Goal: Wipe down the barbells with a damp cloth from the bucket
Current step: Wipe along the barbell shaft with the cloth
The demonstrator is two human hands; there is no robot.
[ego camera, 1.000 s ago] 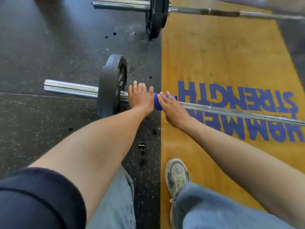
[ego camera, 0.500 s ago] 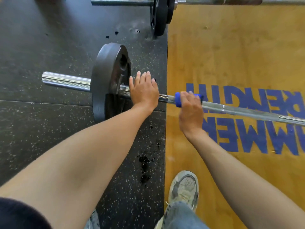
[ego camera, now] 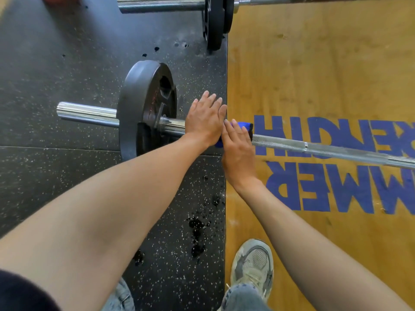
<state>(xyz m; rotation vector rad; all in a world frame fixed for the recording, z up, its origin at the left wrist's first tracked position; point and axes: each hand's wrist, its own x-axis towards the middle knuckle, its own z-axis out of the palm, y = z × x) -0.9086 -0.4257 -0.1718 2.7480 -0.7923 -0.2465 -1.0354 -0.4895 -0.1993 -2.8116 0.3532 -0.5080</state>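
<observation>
— Starting at the far left, what lies on the black rubber floor (ego camera: 56, 63)?

— The near barbell (ego camera: 336, 151), running left to right. Its chrome sleeve end (ego camera: 87, 113) points left, and a dark weight plate (ego camera: 139, 108) stands upright on that sleeve.

— And past the plate?

— The left hand (ego camera: 204, 120) rests flat on top of the bar just to the right of the plate. Its fingers are straight and close together, pointing away from the person; nothing is curled round the bar.

— Where is the cloth?

— The blue cloth (ego camera: 243, 127) is wrapped on the shaft right beside the left hand, about where the rubber meets the wooden platform (ego camera: 314, 75). The right hand (ego camera: 239, 151) lies over it, fingers laid fairly straight across the cloth and pressing it to the bar. Whether the thumb hooks underneath I cannot tell.

— Do the two hands meet?

— They touch or nearly touch, side by side.

— Further right?

— The bare knurled shaft runs on over the platform's blue lettering (ego camera: 336, 176) to the frame's edge.

— Anything else?

— A second barbell (ego camera: 161, 4) with black plates lies along the top. Dark wet spots (ego camera: 197, 230) mark the rubber near the person, and a grey shoe (ego camera: 253, 265) stands on the wood, jeans below it.
</observation>
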